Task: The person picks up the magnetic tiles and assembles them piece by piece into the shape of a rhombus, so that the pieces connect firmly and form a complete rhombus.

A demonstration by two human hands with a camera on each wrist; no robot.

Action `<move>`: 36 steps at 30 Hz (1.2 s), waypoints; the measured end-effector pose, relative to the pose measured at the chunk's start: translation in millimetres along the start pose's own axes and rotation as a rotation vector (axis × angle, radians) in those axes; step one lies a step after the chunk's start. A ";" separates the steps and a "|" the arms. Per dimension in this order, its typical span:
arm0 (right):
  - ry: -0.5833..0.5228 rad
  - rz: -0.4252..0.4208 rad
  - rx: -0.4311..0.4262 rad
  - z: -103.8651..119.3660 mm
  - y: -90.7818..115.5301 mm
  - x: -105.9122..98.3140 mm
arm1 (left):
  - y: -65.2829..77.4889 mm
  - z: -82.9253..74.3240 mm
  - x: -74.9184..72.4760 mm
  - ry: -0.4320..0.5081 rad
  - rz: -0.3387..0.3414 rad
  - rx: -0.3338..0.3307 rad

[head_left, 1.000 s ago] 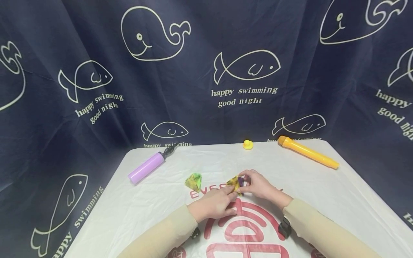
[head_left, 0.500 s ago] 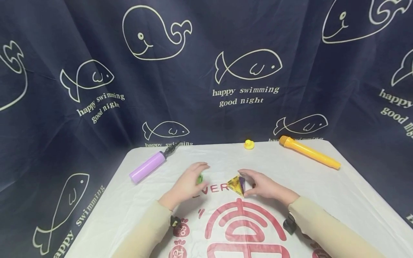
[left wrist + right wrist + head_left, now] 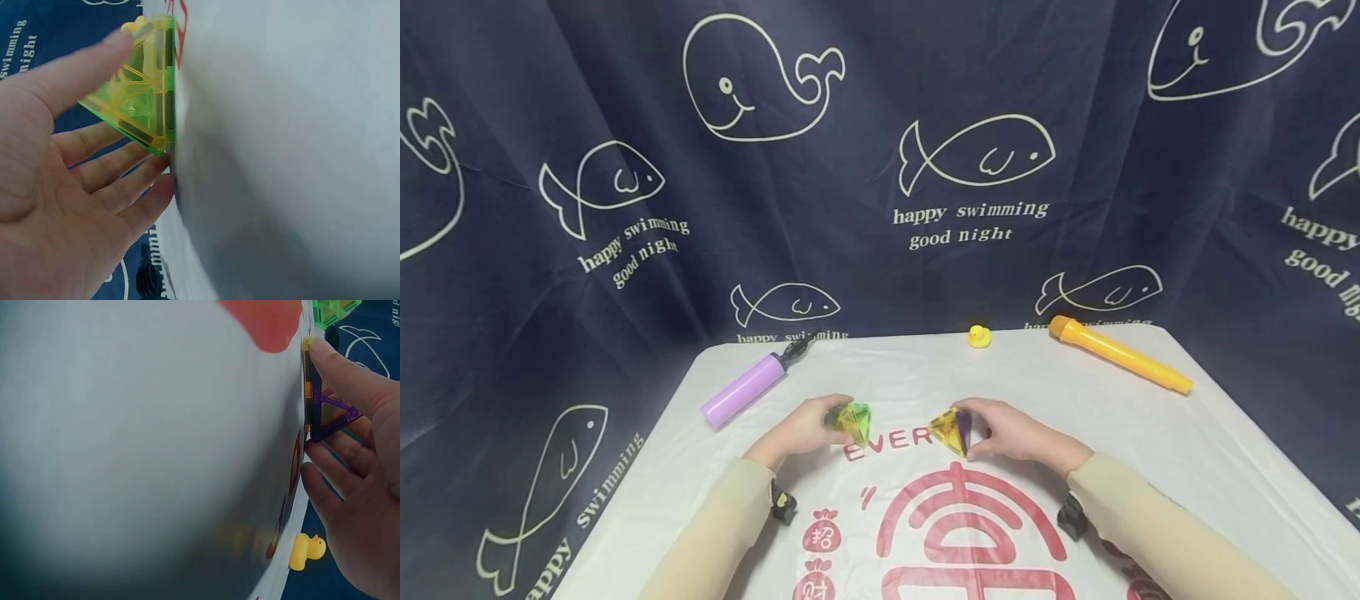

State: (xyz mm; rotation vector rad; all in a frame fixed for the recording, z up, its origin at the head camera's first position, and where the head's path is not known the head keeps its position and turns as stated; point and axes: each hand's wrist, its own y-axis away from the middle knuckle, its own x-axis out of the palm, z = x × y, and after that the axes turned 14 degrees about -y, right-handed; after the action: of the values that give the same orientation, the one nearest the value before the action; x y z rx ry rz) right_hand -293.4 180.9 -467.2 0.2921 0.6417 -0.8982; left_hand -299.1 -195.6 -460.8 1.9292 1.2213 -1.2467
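In the head view my left hand [image 3: 805, 427] holds a see-through green and yellow pyramid of magnetic tiles [image 3: 856, 422] from its left side. The left wrist view shows the thumb across that pyramid [image 3: 140, 94], with the fingers curving behind and below it. To the right, my right hand [image 3: 1011, 429] grips a yellow and purple pyramid of magnetic tiles [image 3: 950, 430] between thumb and fingers. That pyramid [image 3: 331, 403] stands against the white surface in the right wrist view, partly covered by the thumb. A gap separates the two pyramids. Both appear to rest on the table.
A white cloth with red print covers the table [image 3: 895, 492]. A purple pump [image 3: 743, 390] with a black end lies at the back left. A yellow toy duck [image 3: 978, 336] and an orange stick with a rounded head [image 3: 1120, 354] are along the back, before a dark blue curtain [image 3: 865, 250].
My left hand has left the yellow and purple pyramid, moved left and taken hold of the green and yellow one. The right hand stays at its pyramid.
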 end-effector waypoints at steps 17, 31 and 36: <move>0.071 -0.055 -0.071 -5.0 -1.7 -1.1 | -14.4 -27.4 14.1 -0.063 -0.012 0.071; 0.002 -0.126 -0.027 -4.2 -0.6 1.0 | -39.5 -76.7 38.8 -0.081 0.022 0.083; -0.021 -0.131 -0.019 -3.5 -1.0 2.1 | -45.4 -86.3 42.8 -0.116 0.011 0.105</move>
State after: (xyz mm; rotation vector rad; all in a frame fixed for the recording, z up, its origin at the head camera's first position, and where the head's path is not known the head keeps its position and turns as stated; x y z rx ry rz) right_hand -294.7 180.7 -471.3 0.2256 0.6548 -1.0186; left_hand -296.5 -89.1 -460.5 1.9048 1.1061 -1.4211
